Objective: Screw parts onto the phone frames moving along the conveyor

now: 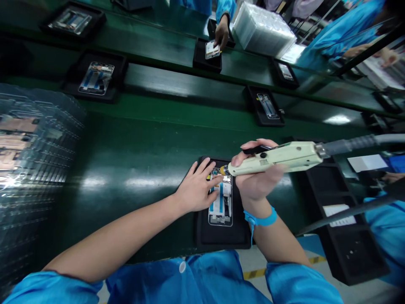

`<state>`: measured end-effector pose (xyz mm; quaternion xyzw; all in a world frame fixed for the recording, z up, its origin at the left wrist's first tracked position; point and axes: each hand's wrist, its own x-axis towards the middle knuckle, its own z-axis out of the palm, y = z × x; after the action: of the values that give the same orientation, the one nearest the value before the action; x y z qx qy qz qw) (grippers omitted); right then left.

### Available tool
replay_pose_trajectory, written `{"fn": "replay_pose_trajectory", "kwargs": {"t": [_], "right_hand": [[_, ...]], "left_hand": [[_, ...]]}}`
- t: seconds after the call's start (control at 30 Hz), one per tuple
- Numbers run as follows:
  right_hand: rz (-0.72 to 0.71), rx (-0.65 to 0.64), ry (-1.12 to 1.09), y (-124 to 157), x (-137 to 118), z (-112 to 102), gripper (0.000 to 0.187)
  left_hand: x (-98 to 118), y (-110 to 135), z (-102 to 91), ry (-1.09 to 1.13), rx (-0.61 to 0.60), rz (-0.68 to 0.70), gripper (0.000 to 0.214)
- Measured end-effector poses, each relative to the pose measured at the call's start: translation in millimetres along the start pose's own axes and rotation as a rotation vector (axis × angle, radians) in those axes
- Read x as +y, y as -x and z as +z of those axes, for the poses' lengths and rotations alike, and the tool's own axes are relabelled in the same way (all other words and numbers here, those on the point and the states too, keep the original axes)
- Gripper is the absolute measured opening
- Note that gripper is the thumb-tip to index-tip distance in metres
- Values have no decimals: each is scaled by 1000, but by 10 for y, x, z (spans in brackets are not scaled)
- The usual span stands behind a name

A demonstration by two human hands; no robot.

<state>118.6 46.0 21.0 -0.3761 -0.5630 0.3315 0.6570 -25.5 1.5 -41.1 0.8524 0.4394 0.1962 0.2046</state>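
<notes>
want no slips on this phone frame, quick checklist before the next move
Grip: electric screwdriver held in the right hand: ok
Steadying: left hand spread across the phone frame: ok
Seating: phone frame lying in its black tray: ok
Bit: gold-coloured tip engaged with a screw: cannot tell, the left fingers crowd that spot
Static: blue wrist strap on the right wrist: ok
Grounding: strap connected to a ground lead: cannot tell, no connection shows
</notes>
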Motion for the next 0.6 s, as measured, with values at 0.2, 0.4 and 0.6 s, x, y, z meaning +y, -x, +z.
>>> {"fn": "replay_pose_trajectory", "kwargs": {"t": [0.2, 0.4, 0.6], "right_hand": [[106, -65, -148, 26, 20, -15, 68], [166, 7, -203, 44, 106, 81, 78], [164, 10, -208, 50, 113, 132, 77]], "left_hand": [[1, -1, -6, 21, 14, 2, 43], [2, -4, -2, 31, 25, 3, 38], [12, -17, -2, 34, 20, -2, 39]]}}
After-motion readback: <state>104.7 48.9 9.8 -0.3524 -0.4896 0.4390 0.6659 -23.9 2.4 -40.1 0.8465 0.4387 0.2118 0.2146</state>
